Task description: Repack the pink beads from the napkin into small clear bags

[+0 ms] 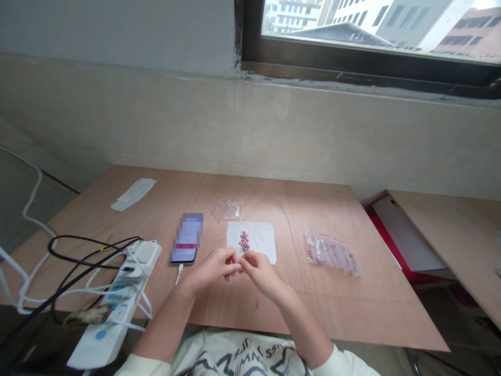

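Note:
My left hand (219, 265) and my right hand (259, 269) meet over the near edge of a white sheet (260, 237). Both are closed in a pinch, fingertips almost touching. Whatever lies between the fingers is too small or too hidden to make out. Just beyond the fingertips, a small pile of pink pieces with dark parts (244, 241) rests on the sheet. A crumpled clear plastic bag (227, 209) lies behind the sheet. To the right is a clear bag filled with similar pinkish pieces (332, 253).
A phone (188, 237) with a white charging cable lies left of the sheet. At the table's left edge sits a white power strip (117, 308) with tangled cables. A folded white paper (134, 194) is at the back left. A second table (454, 224) stands at right.

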A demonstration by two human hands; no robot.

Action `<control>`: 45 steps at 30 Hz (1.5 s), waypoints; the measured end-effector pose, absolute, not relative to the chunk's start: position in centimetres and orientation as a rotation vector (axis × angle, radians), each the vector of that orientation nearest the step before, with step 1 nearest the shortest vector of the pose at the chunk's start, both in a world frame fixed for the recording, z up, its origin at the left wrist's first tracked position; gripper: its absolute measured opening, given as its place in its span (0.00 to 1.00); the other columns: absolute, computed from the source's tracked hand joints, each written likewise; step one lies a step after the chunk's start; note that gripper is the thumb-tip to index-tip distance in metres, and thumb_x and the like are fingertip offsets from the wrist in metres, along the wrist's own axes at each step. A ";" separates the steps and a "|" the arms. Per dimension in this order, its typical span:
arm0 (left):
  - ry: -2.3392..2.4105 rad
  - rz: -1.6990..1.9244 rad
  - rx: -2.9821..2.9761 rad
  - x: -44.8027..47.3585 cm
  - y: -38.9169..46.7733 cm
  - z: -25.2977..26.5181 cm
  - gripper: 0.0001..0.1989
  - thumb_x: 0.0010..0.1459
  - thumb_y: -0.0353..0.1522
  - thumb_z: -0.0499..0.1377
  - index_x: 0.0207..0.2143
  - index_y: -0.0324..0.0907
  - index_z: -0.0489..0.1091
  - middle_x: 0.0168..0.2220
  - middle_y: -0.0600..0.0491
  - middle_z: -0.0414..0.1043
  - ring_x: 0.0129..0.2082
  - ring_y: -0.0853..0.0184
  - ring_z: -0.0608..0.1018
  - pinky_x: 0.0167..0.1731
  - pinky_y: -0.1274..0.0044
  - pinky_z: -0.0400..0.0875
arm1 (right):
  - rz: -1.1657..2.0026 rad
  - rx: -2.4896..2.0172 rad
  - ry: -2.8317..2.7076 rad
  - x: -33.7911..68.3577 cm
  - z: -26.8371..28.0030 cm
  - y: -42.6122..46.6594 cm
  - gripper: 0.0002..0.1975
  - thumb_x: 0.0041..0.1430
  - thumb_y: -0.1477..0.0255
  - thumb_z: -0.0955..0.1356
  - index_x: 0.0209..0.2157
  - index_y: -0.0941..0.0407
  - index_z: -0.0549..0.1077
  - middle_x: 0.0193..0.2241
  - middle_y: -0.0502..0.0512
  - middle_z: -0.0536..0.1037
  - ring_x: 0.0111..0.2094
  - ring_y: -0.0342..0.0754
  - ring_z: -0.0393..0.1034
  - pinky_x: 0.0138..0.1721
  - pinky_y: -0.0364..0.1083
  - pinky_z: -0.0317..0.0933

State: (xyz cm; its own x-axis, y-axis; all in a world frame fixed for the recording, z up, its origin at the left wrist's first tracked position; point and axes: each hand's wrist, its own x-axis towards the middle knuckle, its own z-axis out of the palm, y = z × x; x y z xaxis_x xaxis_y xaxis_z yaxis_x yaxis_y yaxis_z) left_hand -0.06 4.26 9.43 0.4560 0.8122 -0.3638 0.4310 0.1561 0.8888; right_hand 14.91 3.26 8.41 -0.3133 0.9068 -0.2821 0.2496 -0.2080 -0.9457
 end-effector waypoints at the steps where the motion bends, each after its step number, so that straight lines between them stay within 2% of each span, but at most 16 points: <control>1: 1.139 0.395 1.460 -0.1 4.1 9.5 0.10 0.47 0.36 0.54 0.22 0.38 0.62 0.18 0.57 0.66 0.18 0.73 0.70 0.18 0.82 0.63 | 1.570 -1.390 -1.500 14.9 8.5 3.2 0.09 0.49 0.72 0.61 0.18 0.58 0.62 0.18 0.50 0.69 0.22 0.41 0.62 0.25 0.41 0.54; 4: 1.061 0.413 1.424 -0.3 3.5 9.9 0.09 0.50 0.35 0.53 0.23 0.38 0.62 0.19 0.57 0.66 0.20 0.73 0.70 0.22 0.81 0.65 | 1.631 -1.372 -1.464 15.0 8.9 2.9 0.07 0.46 0.74 0.62 0.17 0.59 0.62 0.16 0.49 0.67 0.21 0.40 0.61 0.23 0.40 0.53; 7: 1.069 0.412 1.417 -0.6 3.1 10.2 0.11 0.51 0.36 0.51 0.23 0.38 0.62 0.18 0.57 0.65 0.19 0.73 0.70 0.21 0.81 0.64 | 1.660 -1.347 -1.458 14.8 9.4 2.6 0.07 0.45 0.76 0.61 0.16 0.59 0.62 0.15 0.48 0.66 0.19 0.39 0.59 0.22 0.39 0.51; 12: 1.333 0.476 1.578 -1.4 3.5 10.5 0.08 0.48 0.33 0.51 0.20 0.40 0.58 0.16 0.60 0.58 0.16 0.75 0.66 0.15 0.83 0.58 | 1.498 -1.499 -1.507 14.8 9.8 2.7 0.08 0.42 0.77 0.59 0.13 0.57 0.58 0.12 0.46 0.61 0.17 0.38 0.54 0.19 0.39 0.45; 15: 1.499 0.483 1.767 -1.7 4.1 10.7 0.06 0.46 0.29 0.50 0.18 0.40 0.56 0.16 0.61 0.56 0.17 0.74 0.64 0.18 0.82 0.59 | 1.374 -1.559 -1.555 14.6 9.4 3.0 0.09 0.41 0.77 0.59 0.13 0.56 0.55 0.11 0.44 0.57 0.17 0.38 0.51 0.19 0.39 0.43; 17: 1.509 0.452 1.888 -1.5 4.5 10.8 0.01 0.44 0.27 0.50 0.22 0.41 0.59 0.20 0.59 0.58 0.22 0.72 0.66 0.24 0.80 0.62 | 1.285 -1.566 -1.612 14.1 9.1 3.2 0.09 0.41 0.76 0.60 0.13 0.56 0.54 0.12 0.44 0.55 0.17 0.38 0.50 0.19 0.39 0.42; 19: 1.433 0.456 1.961 -1.2 4.7 10.6 0.10 0.43 0.26 0.50 0.32 0.41 0.62 0.30 0.55 0.62 0.31 0.68 0.69 0.33 0.76 0.65 | 1.225 -1.521 -1.672 13.4 8.9 3.4 0.09 0.41 0.77 0.59 0.13 0.56 0.53 0.13 0.44 0.55 0.18 0.38 0.51 0.20 0.40 0.43; 21: 1.304 0.470 1.993 -0.8 5.0 9.9 0.23 0.42 0.25 0.51 0.45 0.41 0.58 0.42 0.50 0.60 0.42 0.65 0.67 0.42 0.73 0.63 | 1.193 -1.468 -1.724 12.7 8.7 3.5 0.09 0.41 0.78 0.59 0.13 0.56 0.53 0.14 0.45 0.56 0.19 0.39 0.51 0.21 0.40 0.44; 23: 1.230 0.466 1.999 -0.6 5.2 9.1 0.31 0.41 0.22 0.50 0.51 0.42 0.52 0.48 0.48 0.55 0.48 0.63 0.63 0.47 0.72 0.59 | 1.167 -1.479 -1.754 12.5 8.6 3.6 0.10 0.40 0.78 0.59 0.13 0.56 0.52 0.13 0.45 0.55 0.19 0.39 0.50 0.21 0.40 0.44; 25: 1.263 0.446 1.975 -0.5 5.5 8.3 0.31 0.41 0.20 0.48 0.51 0.42 0.54 0.49 0.48 0.55 0.47 0.64 0.64 0.47 0.73 0.60 | 1.124 -1.560 -1.770 12.8 8.6 3.7 0.11 0.40 0.78 0.60 0.13 0.56 0.52 0.13 0.45 0.55 0.18 0.39 0.50 0.20 0.40 0.42; 29: 1.390 0.413 1.954 -0.5 5.7 8.0 0.22 0.45 0.22 0.48 0.44 0.42 0.63 0.45 0.49 0.59 0.39 0.65 0.70 0.41 0.74 0.64 | 1.028 -1.714 -1.796 13.5 8.5 3.8 0.11 0.42 0.76 0.61 0.13 0.56 0.53 0.13 0.47 0.57 0.18 0.39 0.51 0.20 0.41 0.41; 35: 1.289 0.464 1.987 -0.3 5.2 8.6 0.17 0.47 0.20 0.44 0.37 0.40 0.66 0.39 0.51 0.63 0.39 0.67 0.70 0.43 0.75 0.63 | 1.190 -1.656 -1.830 13.0 7.5 3.9 0.06 0.46 0.72 0.61 0.19 0.57 0.63 0.16 0.49 0.63 0.19 0.41 0.55 0.21 0.41 0.43; 38: 1.263 0.411 2.017 -1.0 4.7 9.0 0.18 0.48 0.21 0.46 0.39 0.42 0.66 0.43 0.51 0.62 0.44 0.66 0.67 0.46 0.73 0.61 | 1.192 -1.729 -1.782 13.1 6.7 3.9 0.09 0.45 0.75 0.60 0.15 0.57 0.60 0.14 0.49 0.62 0.18 0.41 0.54 0.21 0.41 0.43; 41: 1.169 0.370 2.062 -1.7 4.2 9.6 0.16 0.53 0.26 0.48 0.44 0.45 0.63 0.50 0.51 0.59 0.52 0.63 0.59 0.52 0.68 0.52 | 1.218 -1.721 -1.633 13.5 6.1 3.9 0.09 0.44 0.76 0.60 0.13 0.56 0.58 0.13 0.47 0.61 0.18 0.40 0.54 0.20 0.41 0.44; 43: 1.077 0.339 2.052 -1.7 4.0 9.9 0.19 0.54 0.32 0.51 0.49 0.46 0.58 0.53 0.51 0.57 0.55 0.62 0.55 0.55 0.66 0.46 | 1.343 -1.685 -1.433 13.6 5.8 4.0 0.10 0.45 0.74 0.59 0.13 0.56 0.58 0.12 0.47 0.60 0.16 0.40 0.54 0.19 0.41 0.46; 45: 1.035 0.321 2.030 -1.5 3.8 9.8 0.24 0.51 0.37 0.55 0.51 0.45 0.55 0.52 0.49 0.58 0.55 0.61 0.56 0.55 0.64 0.42 | 1.579 -1.597 -1.224 13.8 5.8 4.1 0.11 0.47 0.70 0.59 0.14 0.56 0.58 0.11 0.47 0.59 0.14 0.40 0.54 0.17 0.40 0.47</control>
State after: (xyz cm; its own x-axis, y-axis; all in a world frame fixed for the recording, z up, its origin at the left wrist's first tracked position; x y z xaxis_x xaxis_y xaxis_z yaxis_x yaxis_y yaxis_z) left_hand -1.46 3.83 9.76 0.6302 0.7655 -0.1295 0.5574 -0.3301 0.7618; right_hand 13.81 4.15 5.78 -0.1195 0.8883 -0.4434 0.2081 -0.4143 -0.8860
